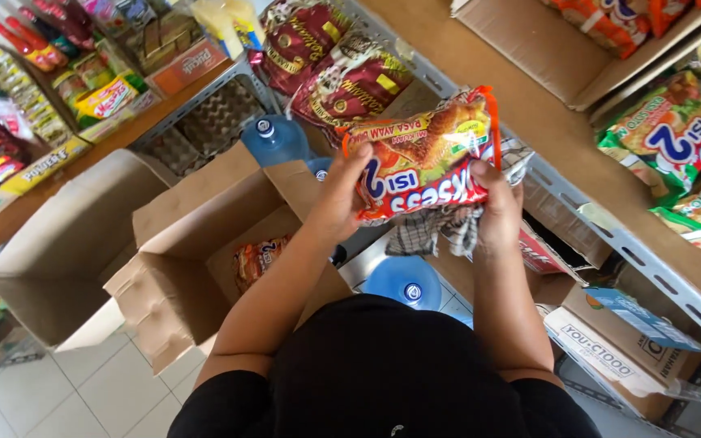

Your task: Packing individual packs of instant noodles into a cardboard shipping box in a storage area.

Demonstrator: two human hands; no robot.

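Note:
My left hand (341, 195) and my right hand (496, 207) hold a red and orange noodle packet (423, 154) between them, each gripping one end. The packet is lifted in front of me, over an open cardboard box (196, 235) on the floor. Inside that box lies another orange packet (257, 259). A checked cloth (436, 231) hangs below the packet, under my right hand.
A metal shelf (610, 235) runs on the right, with green and red packets (675, 138) and a cardboard box (545, 40) on it. Blue water bottles (273, 138) stand on the floor. Dark red bags (342, 81) lie ahead. A shelf of small goods (58, 97) is at left.

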